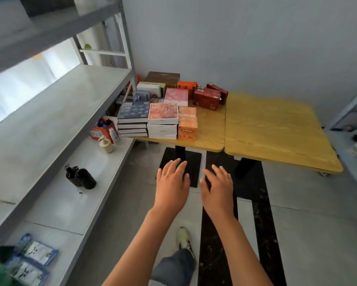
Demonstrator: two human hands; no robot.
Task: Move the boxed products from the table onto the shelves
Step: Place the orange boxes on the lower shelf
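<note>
Nearest: left hand [172, 182] and right hand [218, 188], both palm-down with fingers spread and relaxed, holding nothing, side by side over the floor short of the table's near edge.

Table [276, 129]: yellow wood-grain top in two panels; right panel bare, near edge unobstructed.

Boxed products, clustered on the table's left end beside the shelves [55, 112]:
- dark-blue box stack [133, 118], flat, overhanging the near edge;
- white box stack with orange-red lid [162, 120], flat, spines toward the viewer;
- orange carton [187, 124], long axis running away from the viewer;
- pink box [176, 96], flat, behind these;
- red boxes [209, 96], farther right;
- brown box [162, 78], farthest, near the wall.

Shelves: middle tier broad and bare; lower tier carries dark bottles [81, 178], a pump bottle [105, 144] and packets [32, 263].
</note>
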